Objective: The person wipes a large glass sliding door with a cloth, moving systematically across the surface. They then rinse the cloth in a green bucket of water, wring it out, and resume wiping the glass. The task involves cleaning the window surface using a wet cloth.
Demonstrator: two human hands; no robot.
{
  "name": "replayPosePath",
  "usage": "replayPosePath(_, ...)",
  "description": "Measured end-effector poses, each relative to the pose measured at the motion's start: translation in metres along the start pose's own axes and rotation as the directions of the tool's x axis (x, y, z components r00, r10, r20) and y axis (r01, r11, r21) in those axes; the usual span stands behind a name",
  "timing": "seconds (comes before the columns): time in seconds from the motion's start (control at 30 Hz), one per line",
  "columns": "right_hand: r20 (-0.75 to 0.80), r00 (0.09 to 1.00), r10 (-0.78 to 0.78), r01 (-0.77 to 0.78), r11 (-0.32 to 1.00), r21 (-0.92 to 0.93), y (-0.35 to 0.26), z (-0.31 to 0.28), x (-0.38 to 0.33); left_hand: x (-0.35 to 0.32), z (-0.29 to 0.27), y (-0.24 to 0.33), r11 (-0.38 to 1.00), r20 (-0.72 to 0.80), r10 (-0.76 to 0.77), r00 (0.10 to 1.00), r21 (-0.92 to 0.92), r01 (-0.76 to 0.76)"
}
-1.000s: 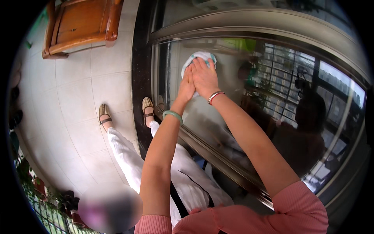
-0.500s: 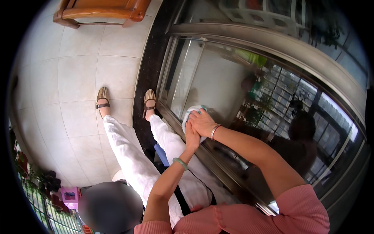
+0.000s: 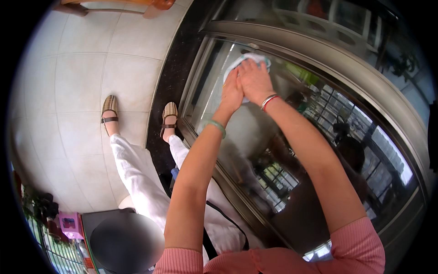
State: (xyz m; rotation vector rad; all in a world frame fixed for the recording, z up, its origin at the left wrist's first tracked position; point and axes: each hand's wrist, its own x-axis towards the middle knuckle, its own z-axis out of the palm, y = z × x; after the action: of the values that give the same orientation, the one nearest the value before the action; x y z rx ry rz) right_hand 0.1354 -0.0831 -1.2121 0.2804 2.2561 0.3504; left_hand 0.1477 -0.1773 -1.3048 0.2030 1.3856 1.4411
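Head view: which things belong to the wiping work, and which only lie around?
In use:
- pale blue-white cloth
- left hand
- right hand
- large framed glass pane

Lying about:
- brown wooden chair
- small pink box
- white tiled floor

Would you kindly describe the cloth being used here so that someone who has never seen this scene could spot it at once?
Start at the big glass pane in its grey metal frame on the right. Near its upper left corner, the left hand and right hand press side by side against the glass. The cloth is the pale, bluish-white crumpled patch showing beyond their fingertips, the only soft, light thing on the dark reflective glass.
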Motion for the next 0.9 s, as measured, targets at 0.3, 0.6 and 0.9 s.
replayPosePath(0.3,0.24,0.877,-0.415,0.348,0.896,0.277,-0.179,0.089,-0.066,-0.185,-0.056,-0.105,0.904,-0.087,-0.412,0.907,-0.161,0.395)
replayPosePath(0.6,0.311,0.929,-0.2,0.178,0.979,0.098,-0.035,0.0,0.01,-0.043,-0.001,-0.053,1.0,-0.142,0.011,0.99,0.002,-0.01)
replayPosePath(0.9,0.037,0.992,-0.123,0.12,0.991,0.056,-0.056,0.105,0.088,0.051,-0.045,-0.105,0.977,-0.016,-0.212,0.977,-0.027,0.212)
